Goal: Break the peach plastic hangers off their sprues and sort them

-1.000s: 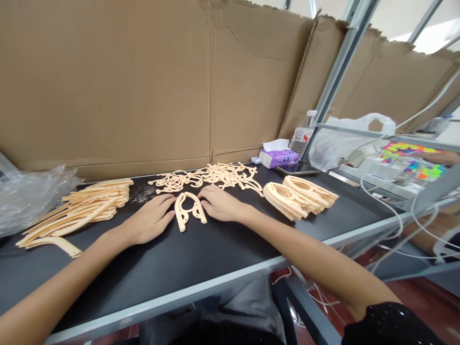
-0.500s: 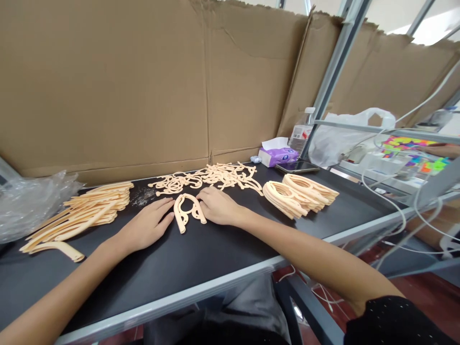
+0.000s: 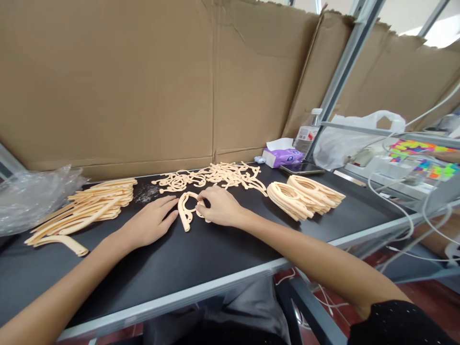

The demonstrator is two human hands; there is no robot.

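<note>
A pale arch-shaped piece (image 3: 184, 215) with curled inner parts lies on the black table between my hands. My right hand (image 3: 217, 205) has its thumb and fingers closed on the right side of the arch and covers part of it. Flat on the table, my left hand (image 3: 153, 223) has its fingers stretched out, with the fingertips beside the arch's left leg and nothing held. Behind the hands is a loose heap of thin curly pale pieces (image 3: 230, 175).
Long curved pale strips (image 3: 89, 206) are piled at the left beside clear plastic wrap (image 3: 39, 199). Stacked arch pieces (image 3: 305, 196) stand at the right. Behind them are a phone (image 3: 302, 167), purple tissue pack (image 3: 283, 157) and bottle (image 3: 307, 134). Cardboard (image 3: 136, 86) rises behind the table.
My right hand's fingers have moved over the arch's right side and closed on it. My left hand stays beside the arch. The whole view has shifted slightly.
</note>
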